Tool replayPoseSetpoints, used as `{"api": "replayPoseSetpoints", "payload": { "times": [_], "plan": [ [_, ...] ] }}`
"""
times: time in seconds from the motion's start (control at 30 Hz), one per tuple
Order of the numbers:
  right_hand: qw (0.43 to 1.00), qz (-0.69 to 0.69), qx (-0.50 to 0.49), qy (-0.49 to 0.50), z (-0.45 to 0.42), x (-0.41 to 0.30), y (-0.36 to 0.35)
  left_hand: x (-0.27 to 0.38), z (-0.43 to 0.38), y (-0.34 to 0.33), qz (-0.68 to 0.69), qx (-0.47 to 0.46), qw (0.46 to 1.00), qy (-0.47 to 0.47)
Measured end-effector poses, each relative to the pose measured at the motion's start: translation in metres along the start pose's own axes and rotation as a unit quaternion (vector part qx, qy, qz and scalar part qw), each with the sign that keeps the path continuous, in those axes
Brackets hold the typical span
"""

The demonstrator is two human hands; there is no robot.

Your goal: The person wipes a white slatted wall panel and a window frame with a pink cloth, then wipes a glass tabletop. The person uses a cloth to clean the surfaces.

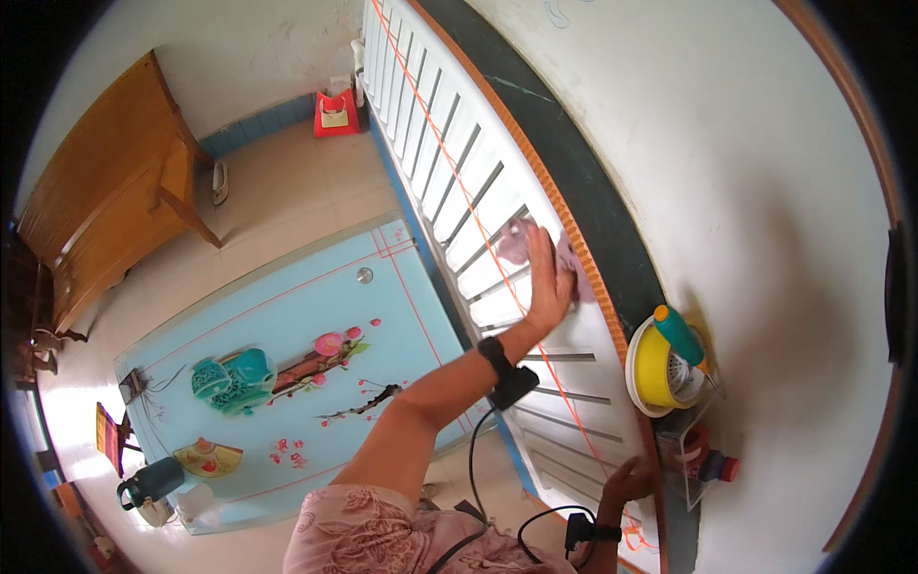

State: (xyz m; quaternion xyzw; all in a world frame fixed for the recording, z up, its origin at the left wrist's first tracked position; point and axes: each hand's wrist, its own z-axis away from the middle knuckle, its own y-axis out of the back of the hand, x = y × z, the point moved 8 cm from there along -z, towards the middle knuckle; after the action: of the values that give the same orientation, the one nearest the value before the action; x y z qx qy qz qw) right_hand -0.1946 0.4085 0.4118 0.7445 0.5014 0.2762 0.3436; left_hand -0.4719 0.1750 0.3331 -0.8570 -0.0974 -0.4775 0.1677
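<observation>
My left hand (551,283) presses a mauve cloth (516,242) against the upper part of a white slatted radiator (466,165). Parts of the cloth show on both sides of the fingers. Lower in the view, my right hand (627,482) is at the brown ridged trim (549,183) along the radiator's top edge. It lies in shade, and its grip is hard to make out. An orange cord (459,179) stretches lengthwise across the radiator's front, passing close by my left hand. Each wrist bears a strap with a small black device and cable.
On the dark stone sill (609,208) stand a yellow-and-white round container (656,366), a teal-handled tool (678,336) and a clear holder with a red-capped bottle (717,468). A glass-topped table (301,301) carries a dark flask (154,481). A wooden bench (122,186) and red bag (336,115) stand beyond.
</observation>
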Motion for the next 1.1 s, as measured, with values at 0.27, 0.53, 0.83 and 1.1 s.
{"api": "replayPoseSetpoints", "payload": {
  "times": [0.27, 0.53, 0.83, 1.1],
  "plan": [
    [0.996, -0.022, -0.082, -0.012, 0.012, 0.019, -0.021, -0.094, -0.089, 0.037, 0.085, 0.11, 0.979, 0.147],
    [0.992, -0.019, -0.115, -0.043, 0.002, 0.003, -0.009, 0.004, 0.092, -0.005, -0.025, -0.028, 0.998, 0.052],
    [0.991, 0.036, -0.111, -0.062, 0.008, 0.016, -0.015, -0.108, 0.063, 0.03, 0.077, 0.079, 0.937, 0.331],
    [0.996, 0.064, -0.055, -0.008, 0.01, 0.01, -0.011, -0.073, 0.127, 0.014, 0.135, 0.061, 0.949, 0.279]
  ]
}}
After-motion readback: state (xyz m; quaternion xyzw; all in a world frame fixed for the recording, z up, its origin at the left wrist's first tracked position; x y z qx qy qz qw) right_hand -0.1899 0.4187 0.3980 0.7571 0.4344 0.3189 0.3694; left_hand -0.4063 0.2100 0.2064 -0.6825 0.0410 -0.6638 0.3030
